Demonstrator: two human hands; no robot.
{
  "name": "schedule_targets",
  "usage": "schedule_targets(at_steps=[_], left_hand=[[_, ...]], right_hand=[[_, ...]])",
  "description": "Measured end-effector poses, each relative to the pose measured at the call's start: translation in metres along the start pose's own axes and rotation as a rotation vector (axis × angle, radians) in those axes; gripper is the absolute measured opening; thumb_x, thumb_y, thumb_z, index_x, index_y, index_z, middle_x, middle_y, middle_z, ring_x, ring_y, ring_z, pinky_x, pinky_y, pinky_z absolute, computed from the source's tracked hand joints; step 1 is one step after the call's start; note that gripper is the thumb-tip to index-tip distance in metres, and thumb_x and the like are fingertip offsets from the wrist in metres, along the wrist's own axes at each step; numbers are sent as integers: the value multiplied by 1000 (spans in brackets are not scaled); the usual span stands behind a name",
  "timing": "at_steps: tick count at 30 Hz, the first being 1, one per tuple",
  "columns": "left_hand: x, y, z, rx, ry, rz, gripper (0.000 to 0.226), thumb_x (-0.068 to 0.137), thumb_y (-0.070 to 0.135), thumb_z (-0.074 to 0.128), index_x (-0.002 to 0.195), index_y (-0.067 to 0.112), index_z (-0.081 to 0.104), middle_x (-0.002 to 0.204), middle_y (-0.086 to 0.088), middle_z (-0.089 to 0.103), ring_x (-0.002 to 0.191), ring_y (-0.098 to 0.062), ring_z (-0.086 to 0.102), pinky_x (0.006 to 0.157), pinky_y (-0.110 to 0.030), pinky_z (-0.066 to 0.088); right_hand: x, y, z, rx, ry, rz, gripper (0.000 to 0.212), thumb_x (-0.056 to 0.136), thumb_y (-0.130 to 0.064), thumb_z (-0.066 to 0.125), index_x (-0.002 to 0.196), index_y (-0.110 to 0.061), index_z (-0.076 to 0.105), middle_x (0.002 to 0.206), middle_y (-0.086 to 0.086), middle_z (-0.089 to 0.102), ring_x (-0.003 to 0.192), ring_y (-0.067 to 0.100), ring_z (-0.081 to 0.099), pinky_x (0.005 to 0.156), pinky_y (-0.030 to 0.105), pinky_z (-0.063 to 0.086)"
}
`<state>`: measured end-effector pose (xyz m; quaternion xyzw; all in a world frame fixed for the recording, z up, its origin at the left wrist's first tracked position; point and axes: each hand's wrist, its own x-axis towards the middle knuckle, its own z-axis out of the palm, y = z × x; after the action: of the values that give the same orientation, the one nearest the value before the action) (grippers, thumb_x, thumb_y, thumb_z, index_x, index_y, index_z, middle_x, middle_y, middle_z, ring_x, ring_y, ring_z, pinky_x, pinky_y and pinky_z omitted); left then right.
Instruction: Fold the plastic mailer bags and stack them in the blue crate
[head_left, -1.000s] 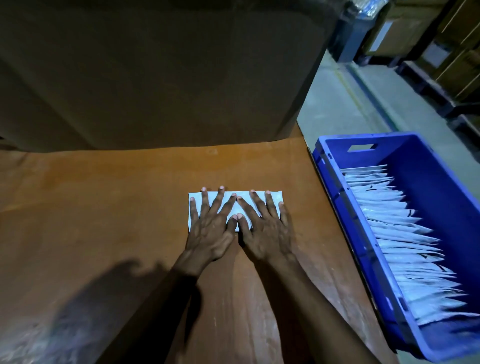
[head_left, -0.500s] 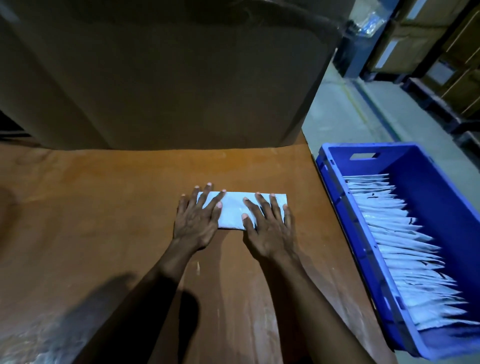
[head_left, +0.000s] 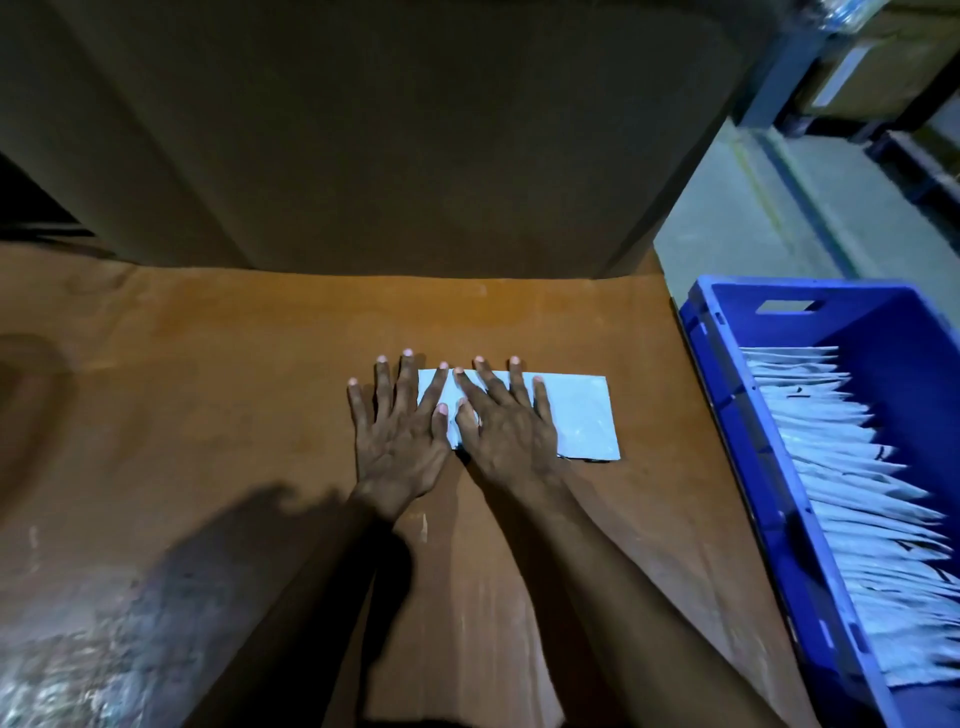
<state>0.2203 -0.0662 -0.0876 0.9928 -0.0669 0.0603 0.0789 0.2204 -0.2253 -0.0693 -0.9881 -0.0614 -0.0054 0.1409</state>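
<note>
1. the folded mailer bag (head_left: 582, 410) lies flat on the counter (head_left: 208, 389); the blue crate (head_left: 737, 415) sits at its 3 o'clock, past the counter's edge.
2. neither grip closes on anything: the left hand (head_left: 397, 441) and right hand (head_left: 506, 431) press palm-down with their fingers straight and spread. the left covers only the bag's 9 o'clock end, and the right lies just beside it.
3. the 3 o'clock half is unpressed, so springy film there could likely lift and loosen the crease.
4. flat palms on slick plastic may skid the bag and skew the fold.
5. a loose fold could unfurl in transfer and upset the stacked bags (head_left: 852, 499) leaning in the crate.
</note>
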Motion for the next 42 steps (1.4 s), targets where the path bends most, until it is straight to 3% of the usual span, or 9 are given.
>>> schedule_targets(at_steps=[6, 10, 12, 15, 20, 26, 38, 40, 42], left_hand=[[9, 12, -15, 19, -27, -40, 68, 98, 42, 17, 162, 27, 32, 172, -14, 15, 159, -39, 6, 126, -61, 1], [9, 37, -20, -152, 37, 90, 61, 109, 41, 13, 163, 18, 29, 173, -6, 16, 161, -27, 1, 130, -46, -2], [6, 49, -14, -227, -10, 156, 62, 109, 45, 10, 166, 21, 18, 174, -1, 9, 160, -23, -7, 130, -45, -3], [3, 52, -4, -233, -105, 124, 67, 104, 54, 1, 166, 31, 6, 174, 7, -3, 158, -20, -19, 127, -47, -13], [9, 49, 0, -248, -208, 90, 73, 96, 64, -4, 164, 41, 11, 172, 13, -10, 156, -18, -27, 124, -47, -20], [1, 53, 5, -204, -109, 89, 61, 105, 52, 12, 164, 40, 20, 174, 10, -3, 158, -20, -20, 126, -50, -15], [-1, 54, -4, -194, -157, 111, 71, 99, 58, -1, 165, 37, 17, 175, 2, -2, 159, -23, -15, 127, -52, -11], [-5, 56, -8, -192, -96, 127, 67, 103, 55, 7, 163, 33, 27, 174, -4, 9, 161, -25, -4, 128, -53, -4], [-8, 61, -11, -174, 43, 168, 56, 109, 44, 25, 155, 23, 47, 166, -13, 33, 158, -32, 21, 127, -55, 13]], right_hand=[[13, 10, -13, 219, -225, -14, 53, 111, -52, 24, 164, -44, 20, 173, -18, -1, 158, 14, -23, 127, 46, -14], [0, 33, -37, 831, 53, 67, 47, 110, -46, 45, 154, -30, 51, 168, -14, 29, 160, 8, 9, 128, 34, 13], [-15, 51, -39, 650, 206, 52, 47, 108, -45, 44, 149, -24, 57, 165, -8, 37, 159, 12, 16, 128, 32, 12], [-30, 70, -33, 386, 150, 47, 54, 108, -50, 34, 156, -29, 48, 168, -6, 32, 160, 13, 13, 129, 39, 11], [-41, 79, -19, 161, 121, 19, 53, 109, -55, 28, 160, -42, 37, 172, -8, 22, 161, 15, 2, 130, 43, 9], [-39, 63, -9, -12, 199, 86, 51, 105, -55, 31, 152, -46, 49, 169, -2, 31, 161, 26, 12, 127, 50, 18], [-42, 67, -25, 65, 29, 41, 56, 105, -58, 25, 159, -47, 34, 173, -8, 17, 162, 24, -1, 129, 46, 7], [-46, 70, -30, 265, 99, 55, 50, 104, -51, 39, 150, -37, 54, 167, -7, 36, 159, 22, 20, 125, 38, 17], [-54, 72, -33, 296, 381, 106, 33, 99, -34, 58, 124, -23, 76, 138, -1, 66, 132, 26, 56, 105, 32, 38]])
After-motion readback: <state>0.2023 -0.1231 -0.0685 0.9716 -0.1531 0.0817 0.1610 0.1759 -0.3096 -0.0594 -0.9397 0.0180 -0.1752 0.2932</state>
